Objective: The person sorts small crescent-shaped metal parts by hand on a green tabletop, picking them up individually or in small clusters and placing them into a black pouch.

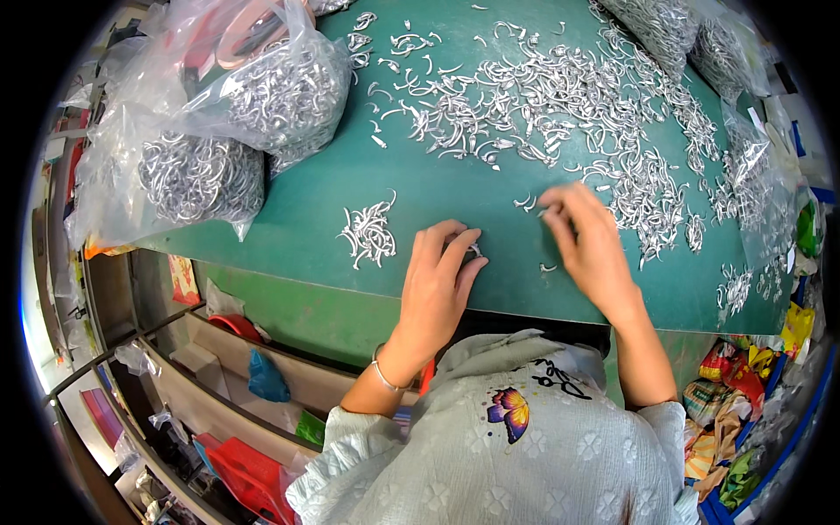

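Observation:
My left hand [437, 280] rests near the front edge of the green table. Its fingers and thumb curl around a small curved silver metal piece [475, 251], which is mostly hidden. To the left of that hand lies a small pile of the same curved pieces [368, 231]. My right hand [584, 241] hovers to the right, its fingertips blurred by motion, so I cannot tell if they hold anything. A few loose curved pieces [525, 203] lie just beside those fingertips. Another single piece [547, 268] sits between the two hands.
A large spread of silver pieces [542, 101] covers the far and right part of the green table [306, 241]. Clear plastic bags of pieces [201, 175] stand at the left, and more bags [652, 35] at the far right. Shelves [236, 359] sit below left.

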A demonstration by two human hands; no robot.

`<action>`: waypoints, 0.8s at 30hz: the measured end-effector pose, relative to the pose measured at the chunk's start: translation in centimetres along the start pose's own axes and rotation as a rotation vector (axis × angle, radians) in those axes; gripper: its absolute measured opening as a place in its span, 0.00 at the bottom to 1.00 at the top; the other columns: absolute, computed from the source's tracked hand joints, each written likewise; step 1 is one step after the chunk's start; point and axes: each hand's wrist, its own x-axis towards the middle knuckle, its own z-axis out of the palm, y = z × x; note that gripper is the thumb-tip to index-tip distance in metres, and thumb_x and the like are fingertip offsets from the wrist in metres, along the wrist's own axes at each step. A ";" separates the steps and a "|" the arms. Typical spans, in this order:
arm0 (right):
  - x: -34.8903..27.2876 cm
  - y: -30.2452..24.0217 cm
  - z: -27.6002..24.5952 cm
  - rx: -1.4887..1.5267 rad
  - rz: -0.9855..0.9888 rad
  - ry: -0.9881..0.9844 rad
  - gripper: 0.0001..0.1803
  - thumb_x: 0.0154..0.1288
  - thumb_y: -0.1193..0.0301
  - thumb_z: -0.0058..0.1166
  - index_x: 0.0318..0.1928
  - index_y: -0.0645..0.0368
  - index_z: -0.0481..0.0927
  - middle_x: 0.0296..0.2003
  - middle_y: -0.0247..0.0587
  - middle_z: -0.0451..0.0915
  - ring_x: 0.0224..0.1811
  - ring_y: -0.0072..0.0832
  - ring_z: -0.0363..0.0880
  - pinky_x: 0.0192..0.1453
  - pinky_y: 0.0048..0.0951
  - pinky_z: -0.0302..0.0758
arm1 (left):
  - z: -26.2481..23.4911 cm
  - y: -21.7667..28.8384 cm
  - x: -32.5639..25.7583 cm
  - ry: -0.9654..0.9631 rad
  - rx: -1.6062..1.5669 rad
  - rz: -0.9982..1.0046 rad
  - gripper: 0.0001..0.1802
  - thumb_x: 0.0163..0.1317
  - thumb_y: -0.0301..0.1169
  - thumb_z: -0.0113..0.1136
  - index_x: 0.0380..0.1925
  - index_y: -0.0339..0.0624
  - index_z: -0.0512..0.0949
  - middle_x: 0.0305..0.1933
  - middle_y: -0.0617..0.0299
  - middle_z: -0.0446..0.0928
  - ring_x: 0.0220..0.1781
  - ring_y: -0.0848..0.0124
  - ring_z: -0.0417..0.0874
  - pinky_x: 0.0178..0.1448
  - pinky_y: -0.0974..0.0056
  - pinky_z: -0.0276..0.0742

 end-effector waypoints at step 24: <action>0.4 -0.9 3.6 -0.247 -0.274 -0.003 0.07 0.57 0.79 0.56 0.38 0.63 0.76 0.36 0.43 0.72 0.43 0.41 0.75 0.45 0.39 0.74 | -0.2 -0.1 1.5 -0.069 0.070 0.068 0.24 0.50 0.25 0.70 0.50 0.38 0.77 0.56 0.55 0.72 0.57 0.54 0.72 0.60 0.55 0.65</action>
